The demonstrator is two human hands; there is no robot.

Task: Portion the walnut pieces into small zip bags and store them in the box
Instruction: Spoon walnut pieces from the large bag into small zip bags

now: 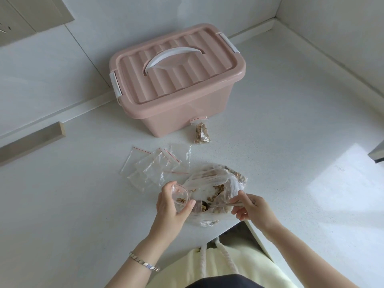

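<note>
My left hand [173, 206] holds a small zip bag [180, 196] with its mouth open and a few walnut pieces inside. My right hand [252, 209] grips the handle of a spoon [216, 205] whose bowl, loaded with walnut bits, lies inside the large clear bag of walnut pieces [220, 190] near the small bag's mouth. A filled small zip bag [202, 132] leans against the front of the pink box [176, 84], whose lid with a white handle is closed. Several empty zip bags [155, 165] with red strips lie spread to the left of the large bag.
The white counter [291, 142] meets white walls behind and to the right of the box. A beige strip [31, 142] lies at the left. The counter's front edge runs just under my hands, with pale yellow clothing and cords below. Sunlight falls at the right.
</note>
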